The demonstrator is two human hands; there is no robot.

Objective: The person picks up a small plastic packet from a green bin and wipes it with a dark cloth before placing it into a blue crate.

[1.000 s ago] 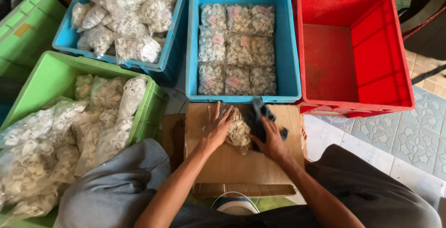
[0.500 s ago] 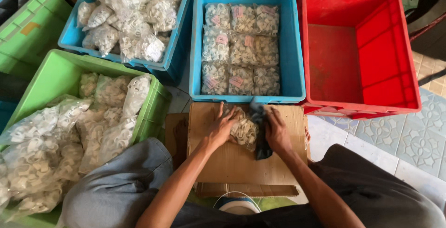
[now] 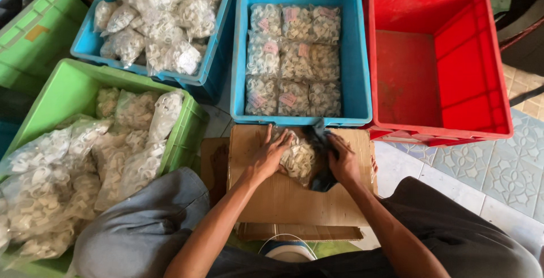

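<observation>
The left hand (image 3: 267, 156), fingers spread flat, is pressing the packet of white rings (image 3: 298, 159) between both hands; the right hand (image 3: 341, 162) is gripping dark cloth (image 3: 324, 180). Pressing evenly should be keeping rings from spilling.

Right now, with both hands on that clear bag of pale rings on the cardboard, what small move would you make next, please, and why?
Probably press the clear bag of pale rings flatter with the left hand, since it looks lumpy while the right hand pins a dark object beside it.
</observation>
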